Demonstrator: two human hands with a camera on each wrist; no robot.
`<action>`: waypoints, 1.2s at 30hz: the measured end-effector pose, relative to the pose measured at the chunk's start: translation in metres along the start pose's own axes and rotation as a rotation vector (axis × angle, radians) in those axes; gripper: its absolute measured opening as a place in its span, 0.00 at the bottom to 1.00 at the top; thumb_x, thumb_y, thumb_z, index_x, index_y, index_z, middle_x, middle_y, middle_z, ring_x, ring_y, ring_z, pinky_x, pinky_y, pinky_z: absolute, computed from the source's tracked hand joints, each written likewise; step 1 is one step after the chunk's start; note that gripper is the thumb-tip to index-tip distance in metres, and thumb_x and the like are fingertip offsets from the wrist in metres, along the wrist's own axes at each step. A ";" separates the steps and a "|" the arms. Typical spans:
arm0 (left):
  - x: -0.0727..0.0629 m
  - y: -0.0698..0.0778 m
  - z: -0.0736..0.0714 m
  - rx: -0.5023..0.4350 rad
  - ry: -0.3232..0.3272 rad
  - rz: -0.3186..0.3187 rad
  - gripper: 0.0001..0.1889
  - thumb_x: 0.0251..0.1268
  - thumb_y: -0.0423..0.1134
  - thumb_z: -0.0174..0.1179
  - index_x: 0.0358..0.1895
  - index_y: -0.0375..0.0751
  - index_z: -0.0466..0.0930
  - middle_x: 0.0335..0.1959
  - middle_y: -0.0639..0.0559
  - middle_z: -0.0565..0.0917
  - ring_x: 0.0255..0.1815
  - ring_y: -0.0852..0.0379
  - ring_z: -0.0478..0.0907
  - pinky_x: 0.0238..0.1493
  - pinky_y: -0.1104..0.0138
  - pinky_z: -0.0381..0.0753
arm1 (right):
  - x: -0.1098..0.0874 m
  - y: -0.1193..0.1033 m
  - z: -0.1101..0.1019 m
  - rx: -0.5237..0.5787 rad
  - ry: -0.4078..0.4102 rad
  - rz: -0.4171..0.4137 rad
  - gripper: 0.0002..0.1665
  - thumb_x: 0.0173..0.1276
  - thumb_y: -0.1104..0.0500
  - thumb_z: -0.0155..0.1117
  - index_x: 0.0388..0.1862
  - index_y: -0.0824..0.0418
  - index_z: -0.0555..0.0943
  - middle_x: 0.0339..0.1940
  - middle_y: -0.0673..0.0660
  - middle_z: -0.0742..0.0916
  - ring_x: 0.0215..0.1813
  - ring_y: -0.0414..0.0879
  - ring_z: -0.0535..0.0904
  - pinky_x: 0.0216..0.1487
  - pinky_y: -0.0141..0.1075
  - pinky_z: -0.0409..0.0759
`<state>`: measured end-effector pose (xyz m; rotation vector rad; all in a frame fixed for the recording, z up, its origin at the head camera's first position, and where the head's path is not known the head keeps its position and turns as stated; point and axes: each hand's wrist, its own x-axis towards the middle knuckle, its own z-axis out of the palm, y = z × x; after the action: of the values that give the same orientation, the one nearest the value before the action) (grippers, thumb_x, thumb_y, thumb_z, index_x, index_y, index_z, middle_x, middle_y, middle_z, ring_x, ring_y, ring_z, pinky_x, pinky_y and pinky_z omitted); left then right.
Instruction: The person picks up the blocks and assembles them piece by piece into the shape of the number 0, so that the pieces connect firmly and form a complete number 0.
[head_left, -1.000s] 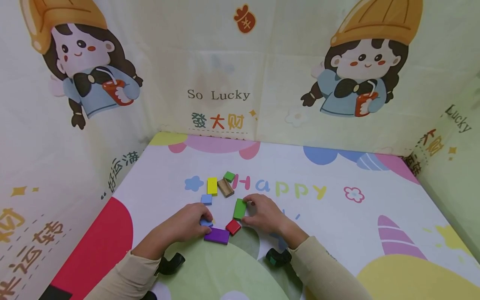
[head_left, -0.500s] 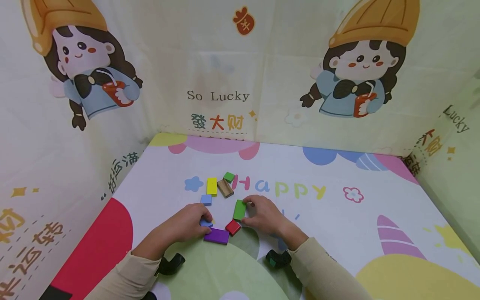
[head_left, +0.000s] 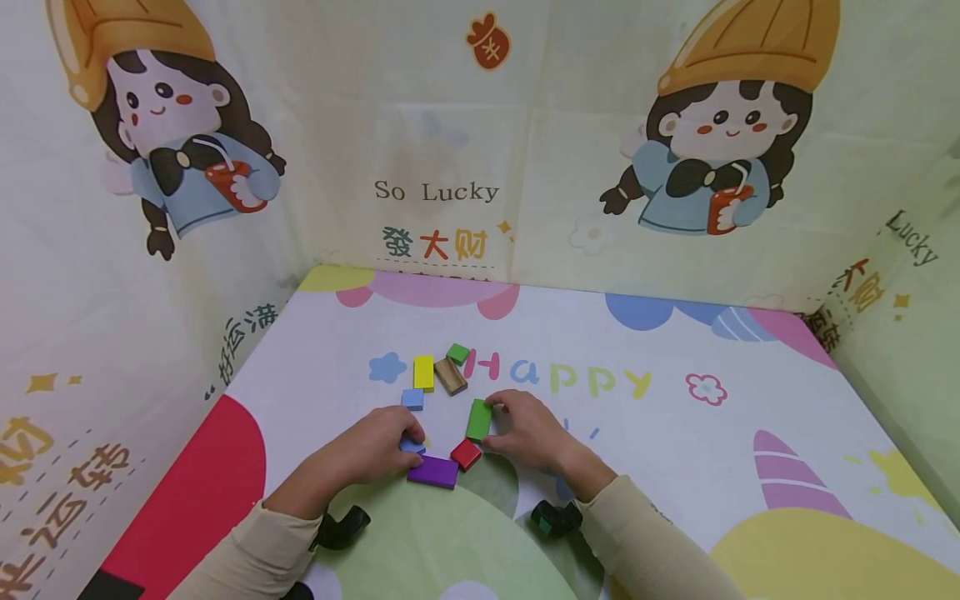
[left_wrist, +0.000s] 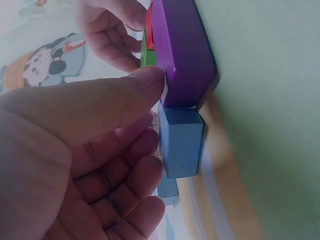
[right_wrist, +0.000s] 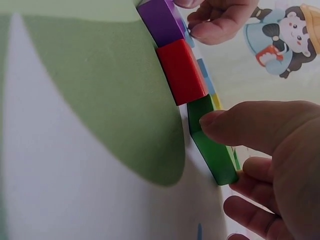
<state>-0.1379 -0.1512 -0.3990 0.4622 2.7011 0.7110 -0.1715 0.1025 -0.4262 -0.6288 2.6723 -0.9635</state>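
Note:
Colored blocks lie in a rough ring on the play mat. My left hand (head_left: 381,446) bends over a blue block (left_wrist: 182,140) at the ring's near left, fingertips along its side. Its thumb touches the end of the purple block (head_left: 433,472), which meets the blue one. On the right, my right hand (head_left: 527,427) pinches a green rectangular block (head_left: 478,419) by its ends, between thumb and index finger. A red block (right_wrist: 181,72) sits between the purple and green blocks, touching both in the right wrist view.
Farther along the ring are another blue block (head_left: 412,399), a yellow block (head_left: 423,373), a brown wooden block (head_left: 451,377) and a small green block (head_left: 458,353). The printed mat (head_left: 637,450) spreads around them, with patterned cloth walls (head_left: 555,167) behind and at the sides.

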 end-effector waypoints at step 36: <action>-0.001 0.001 0.000 -0.005 0.007 0.000 0.11 0.55 0.34 0.75 0.39 0.39 0.84 0.36 0.55 0.80 0.42 0.55 0.77 0.50 0.58 0.80 | -0.002 -0.004 -0.006 -0.050 -0.068 -0.009 0.38 0.63 0.51 0.73 0.69 0.60 0.72 0.68 0.58 0.75 0.64 0.54 0.72 0.63 0.51 0.74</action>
<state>-0.1368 -0.1511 -0.3985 0.4598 2.7049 0.7211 -0.1709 0.1037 -0.4194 -0.6722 2.6431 -0.8641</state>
